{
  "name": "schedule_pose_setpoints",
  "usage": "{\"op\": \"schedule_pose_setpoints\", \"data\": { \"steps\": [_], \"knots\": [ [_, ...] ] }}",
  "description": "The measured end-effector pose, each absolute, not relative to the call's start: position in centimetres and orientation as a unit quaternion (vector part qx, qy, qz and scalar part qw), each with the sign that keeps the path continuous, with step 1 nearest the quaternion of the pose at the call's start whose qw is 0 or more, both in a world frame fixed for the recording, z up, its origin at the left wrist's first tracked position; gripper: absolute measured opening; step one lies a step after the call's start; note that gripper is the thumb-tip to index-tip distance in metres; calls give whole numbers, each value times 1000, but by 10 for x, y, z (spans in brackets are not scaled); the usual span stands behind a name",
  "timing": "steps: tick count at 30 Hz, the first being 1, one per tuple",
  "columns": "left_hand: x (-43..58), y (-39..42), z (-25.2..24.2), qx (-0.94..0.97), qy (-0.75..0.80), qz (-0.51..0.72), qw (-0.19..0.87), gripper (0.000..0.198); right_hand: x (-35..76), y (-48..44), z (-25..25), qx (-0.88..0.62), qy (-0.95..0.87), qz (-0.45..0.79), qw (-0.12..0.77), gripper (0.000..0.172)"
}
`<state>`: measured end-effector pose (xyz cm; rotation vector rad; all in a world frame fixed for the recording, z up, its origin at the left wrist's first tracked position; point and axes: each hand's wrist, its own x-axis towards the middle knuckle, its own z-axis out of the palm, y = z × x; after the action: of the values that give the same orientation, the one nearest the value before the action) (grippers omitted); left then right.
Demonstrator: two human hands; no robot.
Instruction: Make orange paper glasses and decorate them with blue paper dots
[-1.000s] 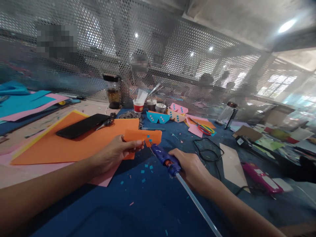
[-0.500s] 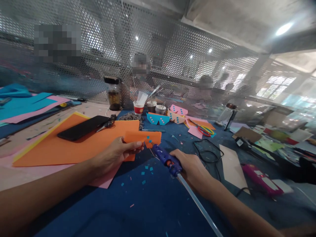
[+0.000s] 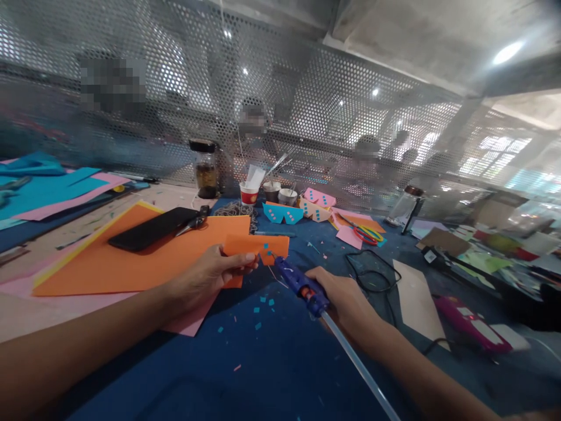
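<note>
An orange paper strip (image 3: 236,244) with small blue squares on it is pinched in my left hand (image 3: 221,267). My right hand (image 3: 346,292) grips a blue glue gun (image 3: 300,285), a long clear glue stick (image 3: 359,368) running out of its back. The gun's nozzle is at the strip's lower edge, close to the blue squares; whether it touches is too small to tell. Several loose blue squares (image 3: 258,325) lie on the dark blue table (image 3: 263,380) below the strip.
Orange sheets (image 3: 175,269) with a black phone (image 3: 151,229) lie left. Farther back are a jar (image 3: 205,172), cups (image 3: 249,195), a blue paper mask (image 3: 283,214) and scissors (image 3: 368,235). A black cable (image 3: 368,280) and a magenta device (image 3: 473,327) are right.
The whole view has shifted slightly. The nozzle remains by the strip, and both hands keep their holds.
</note>
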<state>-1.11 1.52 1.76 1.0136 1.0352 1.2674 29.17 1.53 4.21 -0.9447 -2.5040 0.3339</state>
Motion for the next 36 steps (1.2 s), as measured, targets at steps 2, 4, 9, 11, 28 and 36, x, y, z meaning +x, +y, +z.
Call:
{"op": "schedule_pose_setpoints", "data": {
  "steps": [2, 4, 9, 11, 28, 36],
  "knots": [
    [-10, 14, 18, 430, 441, 542, 571, 29, 292, 16, 40, -346, -903, 129, 219, 36],
    [-10, 14, 19, 428, 440, 543, 573, 30, 292, 16, 40, -354, -897, 147, 221, 39],
    [-12, 17, 18, 427, 437, 537, 582, 32, 287, 12, 49, -383, -855, 253, 241, 18],
    [-13, 19, 17, 425, 436, 537, 584, 34, 285, 10, 54, -392, -829, 322, 233, 24],
    [-13, 18, 21, 406, 439, 539, 594, 29, 297, 20, 59, -385, -785, 470, 121, 29],
    [-12, 17, 22, 397, 444, 542, 593, 35, 300, 18, 69, -385, -808, 432, 111, 26]
  ]
}}
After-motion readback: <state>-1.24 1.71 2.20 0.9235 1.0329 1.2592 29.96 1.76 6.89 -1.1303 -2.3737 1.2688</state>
